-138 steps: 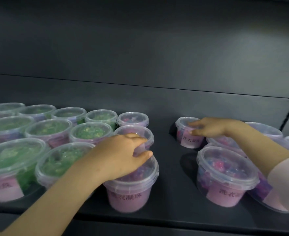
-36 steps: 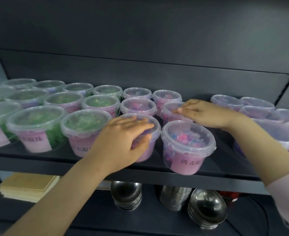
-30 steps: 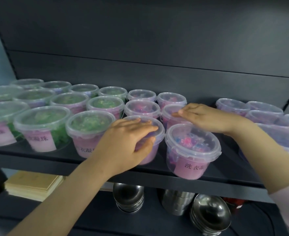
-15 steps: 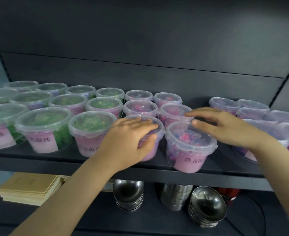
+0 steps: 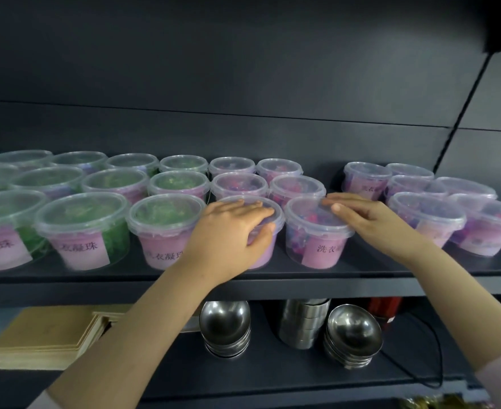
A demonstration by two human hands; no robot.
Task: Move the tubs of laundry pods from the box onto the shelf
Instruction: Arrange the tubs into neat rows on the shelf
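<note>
Nearest you, both forearms reach up from the bottom of the view. Under them is the lower shelf (image 5: 272, 374). On it, L to R: a stack of pale boards (image 5: 45, 338), then two stacks of steel bowls (image 5: 225, 326) w/ a stack of steel cups (image 5: 303, 323) btwn them. A red item (image 5: 386, 308) sits further back at right, and a black cable (image 5: 438, 349) loops down beside it.

Next up is the front edge of the shelf (image 5: 302, 287) that carries the tubs. Your L hand (image 5: 228, 231) sits on the purple tub (image 5: 265, 250) in the front row. Its fingers (image 5: 252, 206) are spread fairly flat across the lid and the thumb hooks over the rim onto the side wall, so it has hold of that tub. The tub stands upright near the front edge. Just beside it on the right is the mixed-colour tub (image 5: 314, 240), also upright; can't tell if the two rims touch. Your R hand (image 5: 370, 219) lies palm down on that lid, fingers straight and close together, gripping nothing.

Left of the L hand are the green tubs (image 5: 81, 228), three rows deep, lids on, pink labels facing you. Behind both hands, pink tubs (image 5: 240, 184) fill the mid and back rows. Further right, past a bare strip of shelf, is a separate cluster of tubs (image 5: 426, 219), purple and pink inside.

Furthest back is the dark back panel (image 5: 243, 84).
</note>
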